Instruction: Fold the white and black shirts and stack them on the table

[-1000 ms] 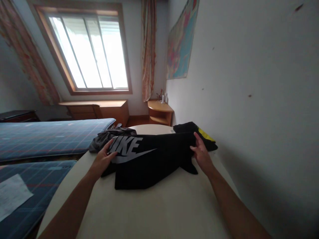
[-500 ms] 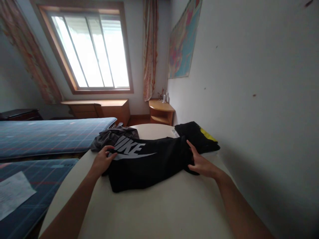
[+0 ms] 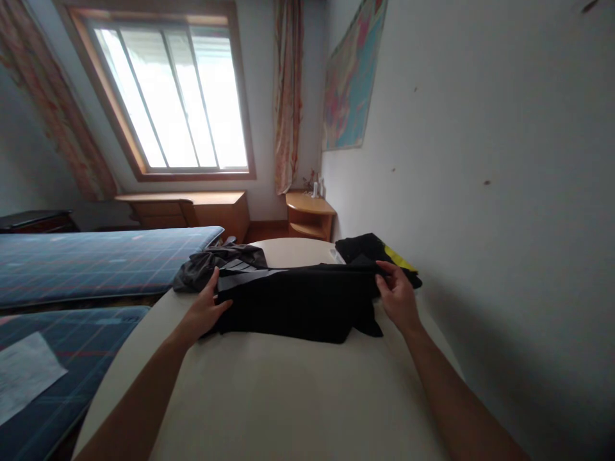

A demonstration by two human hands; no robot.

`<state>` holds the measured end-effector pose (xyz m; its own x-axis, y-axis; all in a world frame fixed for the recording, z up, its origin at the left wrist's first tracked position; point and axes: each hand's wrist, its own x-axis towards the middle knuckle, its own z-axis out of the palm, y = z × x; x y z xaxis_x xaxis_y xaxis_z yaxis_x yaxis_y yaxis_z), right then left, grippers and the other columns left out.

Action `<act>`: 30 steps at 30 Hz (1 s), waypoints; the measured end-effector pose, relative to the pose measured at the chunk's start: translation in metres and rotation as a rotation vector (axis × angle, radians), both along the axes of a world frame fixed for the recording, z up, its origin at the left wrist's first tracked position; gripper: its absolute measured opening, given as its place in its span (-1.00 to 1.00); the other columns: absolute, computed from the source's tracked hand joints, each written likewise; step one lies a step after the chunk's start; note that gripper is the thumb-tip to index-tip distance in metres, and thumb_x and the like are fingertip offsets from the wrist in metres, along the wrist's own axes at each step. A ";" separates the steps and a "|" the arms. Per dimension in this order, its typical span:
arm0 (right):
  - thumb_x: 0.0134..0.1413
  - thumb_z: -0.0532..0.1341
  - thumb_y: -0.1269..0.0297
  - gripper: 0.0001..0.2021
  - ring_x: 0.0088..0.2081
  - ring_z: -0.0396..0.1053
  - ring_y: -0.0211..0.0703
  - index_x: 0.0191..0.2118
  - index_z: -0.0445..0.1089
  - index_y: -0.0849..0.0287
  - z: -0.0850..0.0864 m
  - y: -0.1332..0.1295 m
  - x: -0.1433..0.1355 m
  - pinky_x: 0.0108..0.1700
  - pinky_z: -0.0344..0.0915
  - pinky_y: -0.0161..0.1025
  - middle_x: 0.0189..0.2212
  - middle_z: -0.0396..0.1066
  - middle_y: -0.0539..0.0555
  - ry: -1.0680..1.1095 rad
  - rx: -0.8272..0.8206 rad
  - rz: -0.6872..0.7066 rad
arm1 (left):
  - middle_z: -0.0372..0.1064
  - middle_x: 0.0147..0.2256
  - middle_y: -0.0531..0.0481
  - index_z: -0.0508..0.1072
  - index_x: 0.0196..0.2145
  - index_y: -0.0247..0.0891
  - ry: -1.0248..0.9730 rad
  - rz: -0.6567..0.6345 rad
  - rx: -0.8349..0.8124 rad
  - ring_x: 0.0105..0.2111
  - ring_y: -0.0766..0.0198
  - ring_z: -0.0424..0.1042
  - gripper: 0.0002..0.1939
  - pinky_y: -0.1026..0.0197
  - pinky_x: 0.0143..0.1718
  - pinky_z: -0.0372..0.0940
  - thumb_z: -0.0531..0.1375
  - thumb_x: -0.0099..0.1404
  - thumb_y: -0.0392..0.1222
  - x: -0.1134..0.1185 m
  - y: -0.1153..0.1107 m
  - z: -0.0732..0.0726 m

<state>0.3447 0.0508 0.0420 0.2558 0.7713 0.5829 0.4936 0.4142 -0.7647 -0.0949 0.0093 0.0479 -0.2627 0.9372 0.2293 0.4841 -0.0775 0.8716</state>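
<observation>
A black garment (image 3: pixel 298 304) with a grey-white print near its upper left lies partly lifted over the pale round table (image 3: pixel 269 397). My left hand (image 3: pixel 204 310) is at the garment's left end, thumb and fingers apart, touching its edge. At the upper right corner, my right hand (image 3: pixel 398 294) pinches the cloth between thumb and fingers. Behind the garment's left end is a crumpled dark grey cloth (image 3: pixel 192 272). A folded black garment with a yellow patch (image 3: pixel 396 257) lies behind my right hand.
Blue plaid mattresses (image 3: pixel 110 259) stand left of the table, the nearer one with a white sheet of paper (image 3: pixel 29 374) on it. A wall (image 3: pixel 504 256) runs along the right. Beyond the table are a wooden desk (image 3: pixel 221 205) and a corner shelf (image 3: pixel 310 205).
The garment's upper edge has been pulled straight and its front has folded down, hiding most of the print. My right hand has moved slightly right and closed on the corner.
</observation>
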 end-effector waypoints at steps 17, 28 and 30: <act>-0.02 0.24 0.36 -0.32 0.27 0.20 0.03 0.28 0.22 -0.03 -0.002 -0.006 0.006 0.28 0.17 0.03 0.35 0.08 0.07 -0.130 -0.156 0.409 | 0.53 -0.13 -0.26 0.29 0.24 -0.33 -0.069 0.163 -0.172 -0.25 0.09 0.56 -0.25 0.18 -0.27 0.43 0.31 0.08 -0.23 -0.019 0.013 -0.020; 0.02 0.26 0.23 -0.45 -0.16 0.48 -0.08 0.19 0.28 0.03 -0.001 -0.005 0.014 -0.07 0.44 -0.05 0.09 0.39 0.17 -0.042 -0.181 0.327 | 0.48 -0.43 -0.03 0.19 0.32 -0.37 0.322 0.164 -0.187 -0.52 0.20 0.43 -0.17 0.27 -0.47 0.26 0.19 0.07 -0.20 -0.029 0.005 -0.018; 0.09 0.24 0.15 -0.73 -0.01 0.43 -0.02 -0.08 0.41 0.08 0.001 -0.001 0.009 0.05 0.37 -0.02 0.08 0.40 0.17 0.045 -0.046 0.237 | 0.50 -0.37 -0.03 0.29 0.26 -0.30 0.197 0.188 -0.096 -0.55 0.26 0.39 -0.25 0.30 -0.53 0.21 0.18 0.09 -0.15 -0.023 0.002 -0.010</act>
